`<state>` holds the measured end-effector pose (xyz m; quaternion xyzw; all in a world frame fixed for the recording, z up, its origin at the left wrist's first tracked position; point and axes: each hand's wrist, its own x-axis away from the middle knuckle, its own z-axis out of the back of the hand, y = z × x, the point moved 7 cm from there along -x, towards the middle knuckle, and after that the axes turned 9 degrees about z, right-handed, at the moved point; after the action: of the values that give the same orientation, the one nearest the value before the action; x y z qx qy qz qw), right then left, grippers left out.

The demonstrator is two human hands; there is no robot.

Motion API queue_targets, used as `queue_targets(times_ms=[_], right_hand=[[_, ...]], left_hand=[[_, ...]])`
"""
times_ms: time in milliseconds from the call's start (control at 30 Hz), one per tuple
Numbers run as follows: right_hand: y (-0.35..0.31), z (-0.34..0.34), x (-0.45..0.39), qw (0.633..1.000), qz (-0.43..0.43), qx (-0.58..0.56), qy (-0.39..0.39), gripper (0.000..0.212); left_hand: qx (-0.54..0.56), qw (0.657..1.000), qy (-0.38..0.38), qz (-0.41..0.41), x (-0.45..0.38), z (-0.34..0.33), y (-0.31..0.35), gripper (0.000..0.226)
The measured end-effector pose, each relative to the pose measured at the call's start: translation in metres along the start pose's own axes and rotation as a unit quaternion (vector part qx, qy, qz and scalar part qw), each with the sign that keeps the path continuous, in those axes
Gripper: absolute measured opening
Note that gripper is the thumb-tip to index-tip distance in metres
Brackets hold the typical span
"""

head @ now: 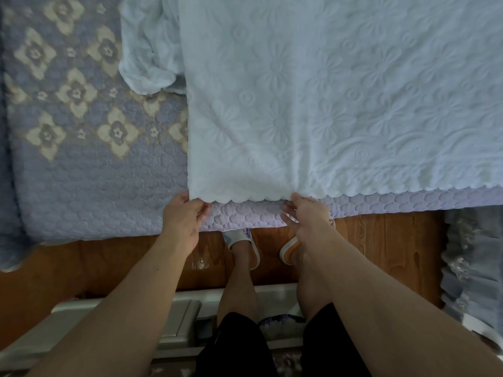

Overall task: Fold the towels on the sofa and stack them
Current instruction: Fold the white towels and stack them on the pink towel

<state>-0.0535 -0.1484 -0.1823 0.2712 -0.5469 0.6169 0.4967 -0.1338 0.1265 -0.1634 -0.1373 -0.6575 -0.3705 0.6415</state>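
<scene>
1. The task looks barely begun: one white towel (pixel 326 99) lies spread flat on the sofa (pixel 81 172), and no folded stack shows.
2. A second crumpled cloth (pixel 147 50) waits beside it, partly underneath.
3. The left hand (pixel 183 213) and right hand (pixel 307 213) pinch the scalloped near hem, fingers curled round it.
4. The hem sits at the sofa's front edge; open seat lies to the left for stacking.
</scene>
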Motion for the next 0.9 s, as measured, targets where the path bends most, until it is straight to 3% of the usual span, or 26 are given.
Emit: queue_targets(times_ms=[67, 167, 267, 400, 533, 700, 900], right_hand=[[0.0, 0.0, -0.003, 1.0, 0.007, 0.006, -0.003, 0.015], [0.0, -0.002, -0.004, 1.0, 0.019, 0.016, -0.003, 0.013], [0.0, -0.002, -0.007, 0.999, 0.026, 0.025, 0.002, 0.012], [-0.003, -0.007, -0.007, 0.998, 0.046, 0.05, 0.001, 0.012], [-0.005, 0.0, -0.01, 0.997, 0.026, 0.075, 0.001, 0.019], [-0.023, 0.039, -0.015, 0.999, 0.002, -0.035, 0.039, 0.021], [-0.019, 0.046, -0.017, 0.988, -0.07, -0.137, -0.01, 0.014]], left_hand=[[0.046, 0.999, -0.012, 0.02, 0.002, -0.001, 0.0, 0.024], [0.117, 0.992, -0.012, 0.04, 0.005, -0.002, 0.002, 0.03], [0.01, 1.0, 0.015, 0.014, 0.003, -0.001, 0.007, 0.022], [-0.106, 0.982, 0.109, -0.108, 0.006, 0.014, 0.029, 0.003], [-0.172, 0.969, 0.107, -0.141, 0.008, 0.014, 0.029, 0.008], [-0.158, 0.975, 0.107, -0.115, 0.001, 0.013, 0.026, 0.008], [-0.174, 0.973, 0.118, -0.097, -0.009, 0.011, 0.025, 0.01]])
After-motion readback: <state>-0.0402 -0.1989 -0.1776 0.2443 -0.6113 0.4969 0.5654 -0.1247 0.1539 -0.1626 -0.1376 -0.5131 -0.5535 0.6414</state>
